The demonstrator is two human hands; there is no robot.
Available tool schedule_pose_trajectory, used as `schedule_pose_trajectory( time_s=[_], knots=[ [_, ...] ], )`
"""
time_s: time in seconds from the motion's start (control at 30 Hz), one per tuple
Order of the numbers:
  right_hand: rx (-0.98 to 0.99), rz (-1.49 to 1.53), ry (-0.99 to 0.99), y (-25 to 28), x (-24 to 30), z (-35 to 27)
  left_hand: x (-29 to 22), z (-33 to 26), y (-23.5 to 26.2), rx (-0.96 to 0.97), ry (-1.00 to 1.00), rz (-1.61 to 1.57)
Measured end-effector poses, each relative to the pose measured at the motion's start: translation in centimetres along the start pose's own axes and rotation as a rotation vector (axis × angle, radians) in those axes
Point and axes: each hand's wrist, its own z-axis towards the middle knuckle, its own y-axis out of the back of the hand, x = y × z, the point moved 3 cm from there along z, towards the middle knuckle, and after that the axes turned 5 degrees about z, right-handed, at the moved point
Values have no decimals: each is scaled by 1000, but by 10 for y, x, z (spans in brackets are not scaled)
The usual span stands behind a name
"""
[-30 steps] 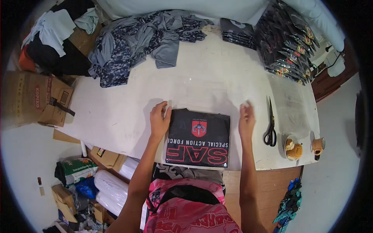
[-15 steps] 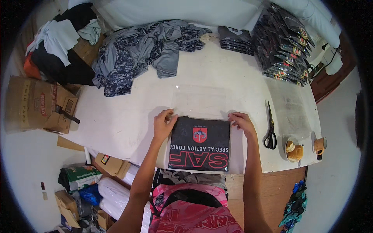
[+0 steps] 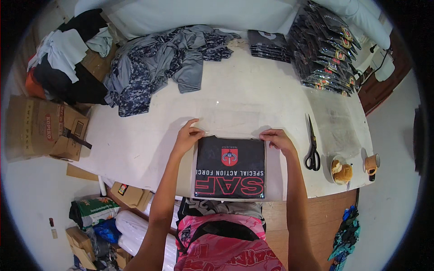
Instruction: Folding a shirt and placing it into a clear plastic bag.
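A folded black shirt (image 3: 210, 159) with a red emblem and red and white lettering lies flat near the table's front edge, inside a clear plastic bag (image 3: 235, 118). The bag's loose end stretches past the shirt toward the far side. At the shirt's far left corner, my left hand (image 3: 186, 139) pinches the bag's edge between thumb and fingers, one finger raised. My right hand (image 3: 278, 139) pinches the bag at the far right corner, fingertips together.
Black scissors (image 3: 312, 151) lie to the right, beside flat clear bags (image 3: 337, 126). Further right are a plate of bread (image 3: 341, 171) and a mug (image 3: 371, 163). Bagged black garments (image 3: 323, 54) pile up at the far right. Grey camouflage clothing (image 3: 158, 63) spreads at the back left, near a cardboard box (image 3: 45, 128).
My right hand has shifted slightly inward, its fingertips now drawn together at the bag's edge. My left thumb has come in against the far left corner. The shirt stays flat in place.
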Motion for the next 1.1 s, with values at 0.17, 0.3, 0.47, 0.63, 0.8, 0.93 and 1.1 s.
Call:
schedule_pose_trajectory(
  time_s=[0.17, 0.3, 0.47, 0.63, 0.8, 0.93, 1.1],
  knots=[
    [22, -9, 18, -2, -2, 7, -16, -1, -2, 66, 61, -8],
    [44, -6, 38, -4, -1, 12, -11, 1, -1, 79, 89, -48],
    [69, 20, 38, -7, 3, 10, -3, 3, -1, 76, 53, -71],
    [97, 51, 47, -7, 1, 10, -3, 3, -4, 59, 32, -29],
    [89, 37, 82, -7, -5, 13, -7, 0, -3, 75, 72, -75],
    [68, 72, 102, -7, -12, 17, -9, 0, -1, 55, 125, -108],
    [74, 65, 120, -6, -10, 15, -7, 3, 2, 72, 169, -191]
  ],
)
